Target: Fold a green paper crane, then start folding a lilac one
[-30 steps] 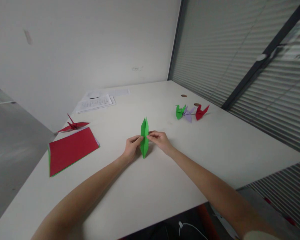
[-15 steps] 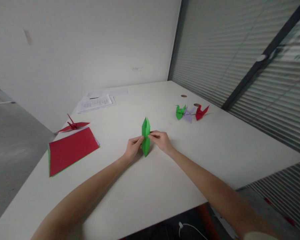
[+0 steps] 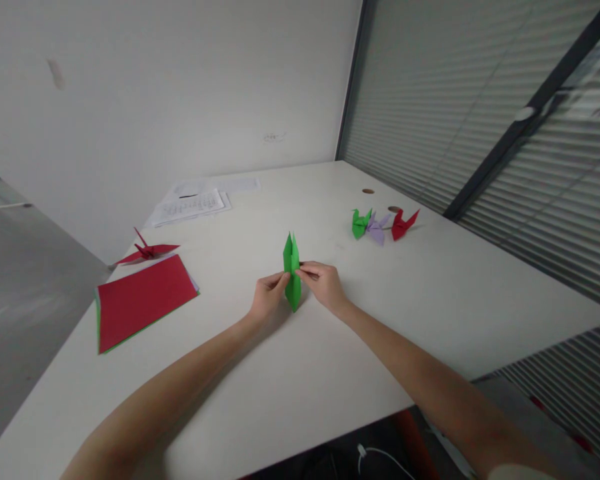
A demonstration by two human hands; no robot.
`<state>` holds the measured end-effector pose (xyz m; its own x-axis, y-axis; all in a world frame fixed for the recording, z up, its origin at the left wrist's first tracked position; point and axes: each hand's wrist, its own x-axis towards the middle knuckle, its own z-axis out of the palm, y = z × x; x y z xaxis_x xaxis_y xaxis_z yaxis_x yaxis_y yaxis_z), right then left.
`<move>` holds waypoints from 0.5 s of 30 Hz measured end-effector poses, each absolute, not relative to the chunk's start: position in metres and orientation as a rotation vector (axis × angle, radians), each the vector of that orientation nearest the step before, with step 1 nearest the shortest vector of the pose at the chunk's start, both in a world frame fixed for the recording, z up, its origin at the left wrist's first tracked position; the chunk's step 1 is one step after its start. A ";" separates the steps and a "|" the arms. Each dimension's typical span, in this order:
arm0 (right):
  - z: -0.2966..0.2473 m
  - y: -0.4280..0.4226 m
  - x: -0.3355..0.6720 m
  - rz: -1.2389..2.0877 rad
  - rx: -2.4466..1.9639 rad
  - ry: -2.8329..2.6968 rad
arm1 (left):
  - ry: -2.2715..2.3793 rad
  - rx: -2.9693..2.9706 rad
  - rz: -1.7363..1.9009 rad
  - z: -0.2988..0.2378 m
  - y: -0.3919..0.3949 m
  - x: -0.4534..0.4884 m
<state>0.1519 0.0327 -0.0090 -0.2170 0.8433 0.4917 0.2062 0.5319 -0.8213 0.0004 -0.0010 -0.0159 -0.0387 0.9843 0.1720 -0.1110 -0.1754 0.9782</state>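
A narrow piece of folded green paper stands upright between my two hands, above the middle of the white table. It is pointed at both ends, with a split at the top. My left hand pinches its left edge between thumb and fingers. On the other side, my right hand pinches the right edge at about the same height. The fingertips behind the paper are partly hidden.
To the left lie a stack of coloured paper, red on top, and a red paper crane. Green, lilac and red paper cranes stand at the right. Printed sheets lie farther back.
The folded green paper has tilted slightly, its lower tip shifting a little to the right and its top a little to the left. Both hands keep their pinch.
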 end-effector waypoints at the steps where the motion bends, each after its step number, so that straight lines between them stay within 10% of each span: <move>1: -0.008 0.032 0.152 0.751 -0.886 -1.725 | 1.057 1.227 1.407 -0.015 -0.002 0.001; 15: -0.011 0.039 0.148 1.082 -0.916 -1.438 | 1.083 1.278 1.389 -0.012 -0.003 0.001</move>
<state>0.1480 0.0394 -0.0110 -0.1382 0.9461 0.2930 -0.0196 0.2931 -0.9559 0.0012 -0.0032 -0.0124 -0.0278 0.9834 0.1793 -0.0663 -0.1808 0.9813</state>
